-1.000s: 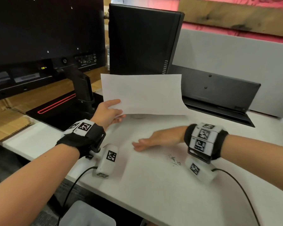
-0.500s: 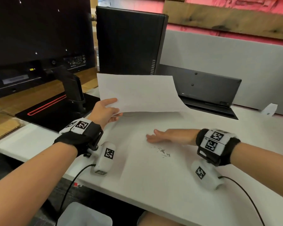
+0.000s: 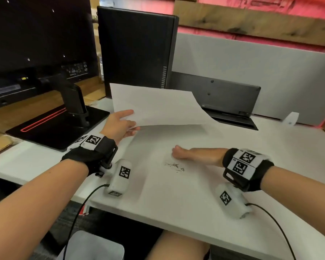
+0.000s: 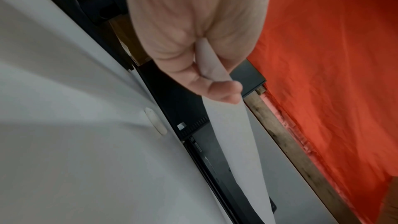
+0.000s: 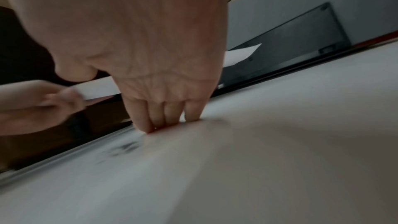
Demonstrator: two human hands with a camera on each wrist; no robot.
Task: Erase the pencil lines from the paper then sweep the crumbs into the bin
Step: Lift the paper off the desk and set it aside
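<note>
My left hand [image 3: 121,122] pinches the near left corner of the white paper [image 3: 158,107] and holds it up off the white table [image 3: 176,203]. The left wrist view shows thumb and fingers of the left hand [image 4: 213,74] clamped on the paper [image 4: 237,142]. My right hand [image 3: 186,154] stands edge-down on the table, fingers together, their tips touching the surface just behind a small scatter of dark eraser crumbs [image 3: 174,167]. In the right wrist view the right hand [image 5: 168,122] has its fingertips on the table, with the crumbs [image 5: 127,147] blurred beside them. A translucent bin [image 3: 94,246] sits below the table's front edge.
A black computer tower [image 3: 137,49] and a dark panel [image 3: 223,98] stand behind the paper. A monitor on a black base [image 3: 60,126] is at the left. A small white oval object [image 4: 155,122] lies on the table near the tower. My knee [image 3: 176,246] shows under the front edge.
My right hand has drawn back to the right along the table, so its fingertips now sit right behind the crumbs. The left hand still holds the paper up.
</note>
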